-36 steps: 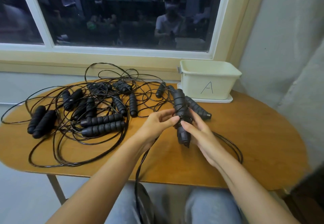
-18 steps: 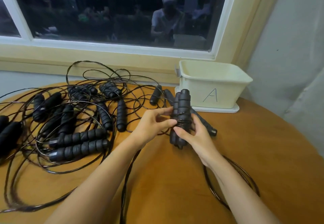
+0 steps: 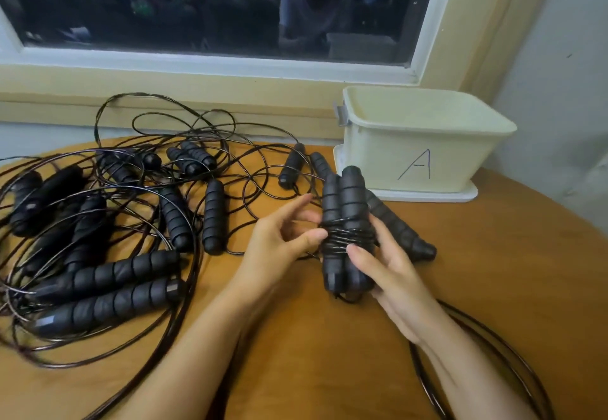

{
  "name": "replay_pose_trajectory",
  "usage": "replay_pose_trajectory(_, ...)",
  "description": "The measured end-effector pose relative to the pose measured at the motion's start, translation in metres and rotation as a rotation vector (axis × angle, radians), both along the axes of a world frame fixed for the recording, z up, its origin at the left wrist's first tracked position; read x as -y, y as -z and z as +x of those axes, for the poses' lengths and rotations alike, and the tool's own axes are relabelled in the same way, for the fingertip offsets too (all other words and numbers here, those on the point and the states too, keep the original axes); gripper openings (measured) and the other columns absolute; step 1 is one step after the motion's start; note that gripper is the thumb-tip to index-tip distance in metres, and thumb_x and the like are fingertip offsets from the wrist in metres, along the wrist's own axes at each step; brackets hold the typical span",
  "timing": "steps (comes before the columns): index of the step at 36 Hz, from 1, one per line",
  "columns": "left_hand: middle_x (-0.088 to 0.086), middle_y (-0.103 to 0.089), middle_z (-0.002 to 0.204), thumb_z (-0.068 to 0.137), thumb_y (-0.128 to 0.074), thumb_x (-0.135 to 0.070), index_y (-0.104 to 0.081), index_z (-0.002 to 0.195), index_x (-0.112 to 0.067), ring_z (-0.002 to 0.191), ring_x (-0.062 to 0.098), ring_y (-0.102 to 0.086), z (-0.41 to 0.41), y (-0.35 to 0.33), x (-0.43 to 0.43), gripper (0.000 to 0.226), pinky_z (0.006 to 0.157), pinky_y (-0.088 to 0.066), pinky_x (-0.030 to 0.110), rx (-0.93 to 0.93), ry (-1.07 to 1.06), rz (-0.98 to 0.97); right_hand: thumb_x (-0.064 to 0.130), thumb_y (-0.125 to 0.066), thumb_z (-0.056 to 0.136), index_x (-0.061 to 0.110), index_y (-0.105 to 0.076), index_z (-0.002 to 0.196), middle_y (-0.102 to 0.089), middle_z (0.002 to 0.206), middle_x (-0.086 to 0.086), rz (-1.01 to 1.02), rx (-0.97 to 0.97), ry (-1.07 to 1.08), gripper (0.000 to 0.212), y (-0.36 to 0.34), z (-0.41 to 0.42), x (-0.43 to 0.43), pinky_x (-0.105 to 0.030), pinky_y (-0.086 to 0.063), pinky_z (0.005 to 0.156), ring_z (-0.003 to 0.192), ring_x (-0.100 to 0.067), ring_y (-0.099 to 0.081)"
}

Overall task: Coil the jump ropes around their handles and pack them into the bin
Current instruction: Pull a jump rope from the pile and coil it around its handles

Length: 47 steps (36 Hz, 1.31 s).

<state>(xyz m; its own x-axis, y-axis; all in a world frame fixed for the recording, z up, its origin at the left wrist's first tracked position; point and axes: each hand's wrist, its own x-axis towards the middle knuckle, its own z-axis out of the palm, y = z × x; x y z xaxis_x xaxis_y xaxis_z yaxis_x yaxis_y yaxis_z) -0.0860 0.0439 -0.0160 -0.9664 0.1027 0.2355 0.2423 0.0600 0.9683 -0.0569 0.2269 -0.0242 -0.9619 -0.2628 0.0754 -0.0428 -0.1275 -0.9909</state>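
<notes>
Fingers (image 3: 358,251) of the right hand (image 3: 394,274) curl round the lower half of a pair of black handles (image 3: 348,195) and hold them upright, just in front of the cream bin (image 3: 427,143) and near its left corner. The left hand (image 3: 279,238) has its fingers loosely spread, its thumb tip resting on the band of cord (image 3: 348,235) wound round the middle of the pair; no cord is plainly pinched in it. A second ago the pair leaned lower and farther from the bin, with the left hand closed in on it. Now it stands straight with several turns on. Slack cord (image 3: 477,337) loops on the surface on the near side of the bin, so winding is probably unfinished. Left of the bin, the other jump ropes (image 3: 115,274) lie tangled and uncoiled.
</notes>
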Motion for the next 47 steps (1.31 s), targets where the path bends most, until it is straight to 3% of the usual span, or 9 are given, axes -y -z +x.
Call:
replay_pose_trajectory(4,-0.013,-0.066,0.115,0.093,-0.059,-0.003,-0.052,0.134,-0.016,0.100,-0.008,-0.064,0.006,0.002,0.000,0.044,0.080,-0.049,0.010,0.050,0.094,-0.069,0.028,-0.066,0.085,0.038,-0.041,0.141,-0.063,0.133,0.010,0.041,-0.013,-0.017,0.062,0.001,0.002,0.002,-0.035,-0.046,0.103,0.126,-0.011,-0.057)
replay_pose_trajectory(10,0.001,-0.068,0.123,0.095,-0.057,-0.006,-0.057,0.133,-0.007,0.116,0.008,-0.062,0.011,0.004,-0.002,0.038,0.096,-0.050,0.020,0.069,0.092,-0.085,0.035,-0.062,0.084,0.036,-0.032,0.143,-0.058,0.134,0.017,0.159,-0.064,0.034,0.066,0.004,0.006,0.002,-0.028,-0.041,0.110,0.125,0.004,-0.052)
replay_pose_trajectory(16,-0.003,-0.073,0.102,0.090,-0.062,-0.002,-0.062,0.122,-0.013,0.100,0.007,-0.068,0.013,0.003,-0.006,0.034,0.081,-0.054,0.019,0.054,0.027,-0.021,0.053,-0.065,0.080,0.057,-0.045,0.129,-0.054,0.138,0.006,0.250,-0.218,0.177,0.053,0.006,0.005,0.008,-0.043,-0.038,0.114,0.131,-0.008,-0.049)
replay_pose_trajectory(20,-0.002,-0.071,0.089,0.083,-0.070,-0.009,-0.061,0.125,-0.010,0.083,0.003,-0.069,0.013,0.001,-0.006,0.044,0.072,-0.052,0.014,0.026,-0.016,0.032,0.040,-0.069,0.089,0.041,-0.033,0.143,-0.064,0.128,0.005,0.171,-0.246,0.246,0.065,0.006,0.002,0.007,-0.034,-0.046,0.106,0.121,-0.007,-0.058)
replay_pose_trajectory(24,0.009,-0.073,0.098,0.069,-0.073,-0.026,-0.062,0.127,-0.005,0.087,0.009,-0.070,0.011,0.000,-0.003,0.062,0.073,-0.052,0.015,0.002,-0.051,0.044,0.034,-0.064,0.092,0.045,-0.038,0.139,-0.062,0.132,0.004,0.191,-0.284,0.245,0.054,0.006,0.003,0.007,-0.030,-0.047,0.104,0.123,-0.006,-0.057)
replay_pose_trajectory(28,0.004,-0.075,0.099,0.077,-0.071,-0.020,-0.062,0.129,-0.005,0.092,0.012,-0.071,0.009,-0.003,0.003,0.055,0.081,-0.053,0.018,0.022,-0.014,0.013,0.033,-0.057,0.091,0.039,-0.042,0.142,-0.050,0.143,0.007,0.258,-0.336,0.298,0.054,0.011,0.001,0.005,-0.044,-0.044,0.110,0.132,-0.012,-0.050)
replay_pose_trajectory(38,-0.001,-0.077,0.090,0.067,-0.077,-0.022,-0.067,0.117,-0.011,0.086,0.010,-0.072,0.014,-0.007,0.001,0.052,0.082,-0.055,0.021,0.022,-0.068,0.075,0.027,-0.051,0.095,0.039,-0.043,0.142,-0.053,0.142,0.015,0.286,-0.396,0.357,0.049,0.012,0.002,0.005,-0.039,-0.040,0.113,0.135,-0.007,-0.047)
replay_pose_trajectory(41,0.000,-0.077,0.086,0.064,-0.079,-0.023,-0.068,0.112,-0.010,0.079,0.011,-0.072,0.017,-0.010,-0.003,0.051,0.075,-0.055,0.019,-0.005,-0.099,0.090,0.035,-0.047,0.096,0.034,-0.041,0.147,-0.049,0.132,0.032,0.386,-0.386,0.383,0.051,0.014,0.002,0.007,-0.026,-0.039,0.110,0.129,0.005,-0.045)
replay_pose_trajectory(47,0.004,-0.076,0.085,0.063,-0.080,-0.030,-0.069,0.108,-0.011,0.078,0.025,-0.072,0.020,-0.007,-0.005,0.051,0.075,-0.060,0.032,-0.066,-0.119,0.031,0.070,-0.058,0.076,0.034,-0.028,0.153,-0.048,0.141,0.022,0.496,-0.362,0.368,0.090,0.011,0.009,0.015,-0.033,-0.040,0.110,0.135,-0.002,-0.041)
